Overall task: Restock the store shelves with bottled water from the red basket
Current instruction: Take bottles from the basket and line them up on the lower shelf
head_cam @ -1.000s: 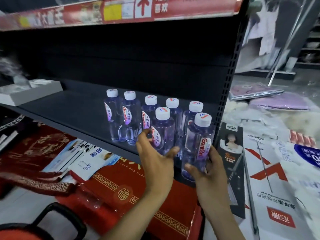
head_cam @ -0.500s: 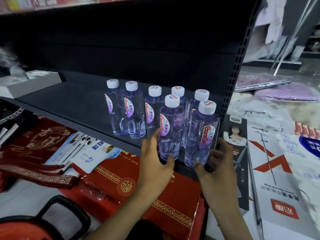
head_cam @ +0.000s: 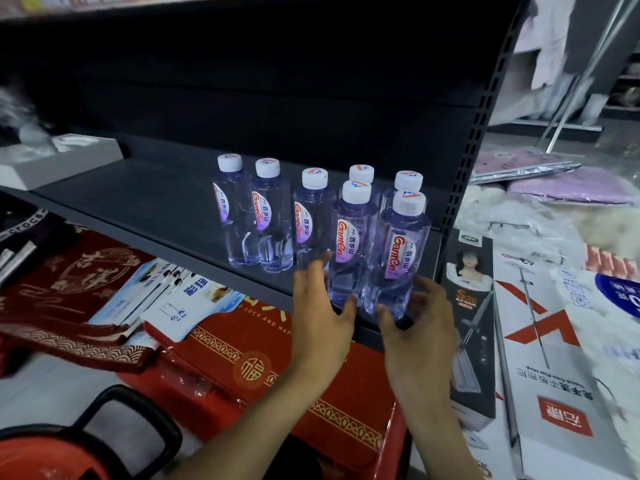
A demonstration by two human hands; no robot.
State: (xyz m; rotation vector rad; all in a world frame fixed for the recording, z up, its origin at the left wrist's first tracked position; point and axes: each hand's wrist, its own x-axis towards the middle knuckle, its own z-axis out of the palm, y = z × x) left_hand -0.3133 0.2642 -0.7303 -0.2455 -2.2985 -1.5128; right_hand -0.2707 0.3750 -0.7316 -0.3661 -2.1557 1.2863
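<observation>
The left hand (head_cam: 320,308) is being curled round the base of the front left bottle (head_cam: 350,244). The thumb is being laid on the near side and the other fingers on the left side, so this bottle is being grasped low down. The right hand (head_cam: 420,317) is being curled in the same way round the base of the front right bottle (head_cam: 398,258), with the thumb in front and the fingers on the right side.

Both bottles are being stood upright, touching each other, at the front edge of the dark shelf (head_cam: 145,202), near its right end and beside the perforated upright (head_cam: 467,161). Their white caps are on, and the red and purple labels are being turned toward the camera.

Behind them, five more bottles (head_cam: 273,220) are being shown in a row, all upright; the two on the right are being mostly hidden by the front pair. At the far left of the shelf a white box (head_cam: 59,161) is being seen.

Under the shelf, red gift boxes (head_cam: 263,362) are being seen, and to the right of the upright a mop box (head_cam: 471,306).

The red basket (head_cam: 38,459) with its black handle (head_cam: 138,420) is being shown in the lower left corner, well apart from both hands. Its inside is being cut off by the edge of the picture.
</observation>
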